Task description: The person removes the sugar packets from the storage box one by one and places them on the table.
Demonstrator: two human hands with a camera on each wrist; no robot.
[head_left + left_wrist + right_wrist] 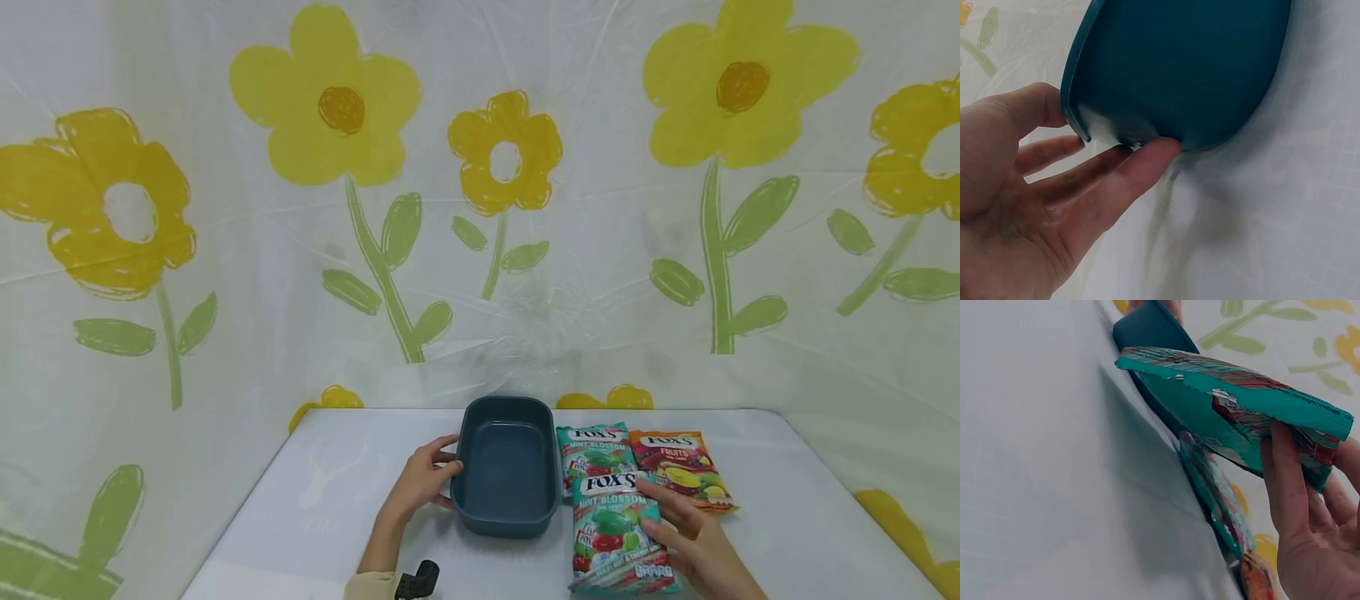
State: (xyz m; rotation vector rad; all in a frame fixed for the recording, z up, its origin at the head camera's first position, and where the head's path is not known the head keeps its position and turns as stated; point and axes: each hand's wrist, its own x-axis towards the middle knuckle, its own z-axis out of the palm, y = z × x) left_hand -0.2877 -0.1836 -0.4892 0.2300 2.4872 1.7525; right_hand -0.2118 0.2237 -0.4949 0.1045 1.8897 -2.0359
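A dark blue rectangular dish [507, 529] stands on the white table, its inside bare. My left hand [427, 477] grips its left side, thumb at the rim and fingers along the outer wall; the left wrist view shows this hand [1054, 181] against the blue wall [1179, 75]. To the dish's right, my right hand [693, 537] holds a green mint candy bag [611, 533] by its right edge. Raised above the table in the right wrist view, this bag [1229, 394] has the fingers of my right hand [1316, 537] on its underside and the thumb largely hidden.
Behind the held bag lie a second green mint candy bag [596, 446], close to the dish's right wall, and an orange fruit candy bag [682, 467]. A flower-printed curtain [585, 333] hangs behind the white table [300, 517].
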